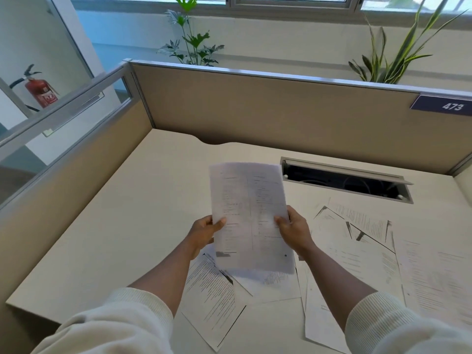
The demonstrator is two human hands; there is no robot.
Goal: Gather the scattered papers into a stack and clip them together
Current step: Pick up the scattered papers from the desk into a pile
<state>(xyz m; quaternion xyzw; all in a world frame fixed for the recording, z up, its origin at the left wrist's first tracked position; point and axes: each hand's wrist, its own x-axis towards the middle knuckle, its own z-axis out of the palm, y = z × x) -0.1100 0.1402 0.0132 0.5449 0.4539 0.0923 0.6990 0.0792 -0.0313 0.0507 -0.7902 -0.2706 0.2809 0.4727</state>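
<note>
You are holding a few gathered sheets (251, 218) with both hands' fingers (221, 222) clamped on them, while most papers (357, 241) are lying scattered, unclipped, on the tabletop (127, 213).

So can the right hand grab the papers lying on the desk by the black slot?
Probably not yet: the right hand grips the held sheet together with the left hand. The papers lie uncovered just beside it, so it must let go first.

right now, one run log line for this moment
left hand: holds sheet | right hand: holds sheet | loose papers: on desk
</note>
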